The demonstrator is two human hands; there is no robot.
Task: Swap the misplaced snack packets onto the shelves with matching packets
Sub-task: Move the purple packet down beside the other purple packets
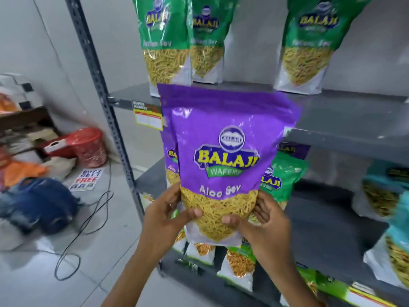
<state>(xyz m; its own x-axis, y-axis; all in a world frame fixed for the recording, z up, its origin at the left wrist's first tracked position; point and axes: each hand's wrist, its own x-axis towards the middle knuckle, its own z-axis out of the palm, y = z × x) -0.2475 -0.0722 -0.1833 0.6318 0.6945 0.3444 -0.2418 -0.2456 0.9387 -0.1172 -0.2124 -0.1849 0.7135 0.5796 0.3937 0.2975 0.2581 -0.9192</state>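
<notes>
In front of the shelf edge point(345, 111): purple packet point(223, 151) gripped at bottom corners, left hand point(163, 209) and right hand point(263, 220) both closed on it.

Head view, close, down toward shelves point(345, 120)

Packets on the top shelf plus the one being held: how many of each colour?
green packets: 3
purple packet, held by left hand and right hand: 1
Total: 4
</notes>
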